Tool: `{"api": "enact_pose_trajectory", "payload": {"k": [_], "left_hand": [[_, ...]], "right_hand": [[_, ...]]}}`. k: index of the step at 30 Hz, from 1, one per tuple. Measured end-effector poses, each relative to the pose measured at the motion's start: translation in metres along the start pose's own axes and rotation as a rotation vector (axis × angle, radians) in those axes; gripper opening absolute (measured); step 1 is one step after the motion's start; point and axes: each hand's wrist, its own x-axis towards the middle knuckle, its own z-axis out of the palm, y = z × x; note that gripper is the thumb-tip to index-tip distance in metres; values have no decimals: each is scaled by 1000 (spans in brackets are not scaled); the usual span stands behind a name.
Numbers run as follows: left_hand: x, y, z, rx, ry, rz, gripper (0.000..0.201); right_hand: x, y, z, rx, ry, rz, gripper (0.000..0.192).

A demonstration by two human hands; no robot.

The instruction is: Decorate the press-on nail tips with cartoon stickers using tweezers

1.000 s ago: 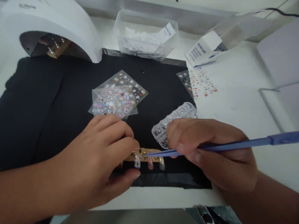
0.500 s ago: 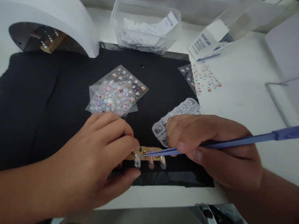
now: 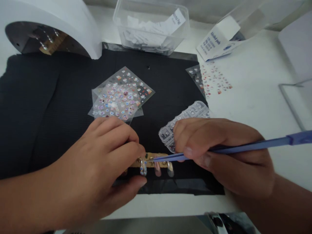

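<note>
Two hands crowd the black mat's [image 3: 60, 107] near edge: left hand [image 3: 102, 162] pinching the nail strip [image 3: 156, 161], right hand [image 3: 219, 152] gripping blue tweezers [image 3: 243, 149].

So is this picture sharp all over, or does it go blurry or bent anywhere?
Head view: the sticker sheets at the centre are fairly sharp; the left hand and right hand up close look soft. The white table is washed out by bright light, and straight edges bow towards the corners.
</note>
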Motion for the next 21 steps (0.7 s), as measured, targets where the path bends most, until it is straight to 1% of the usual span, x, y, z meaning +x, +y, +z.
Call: {"api": "enact_pose_trajectory", "payload": {"k": [4, 17, 21], "left_hand": [[1, -1, 1, -18, 24, -4, 7], [1, -1, -1, 6, -13, 2, 10], [0, 0, 0, -9, -4, -13, 7]], "right_hand": [[0, 0, 0, -9, -11, 0, 12], [1, 0, 1, -3, 1, -30, 12], [1, 2, 1, 14, -4, -40, 11]]}}
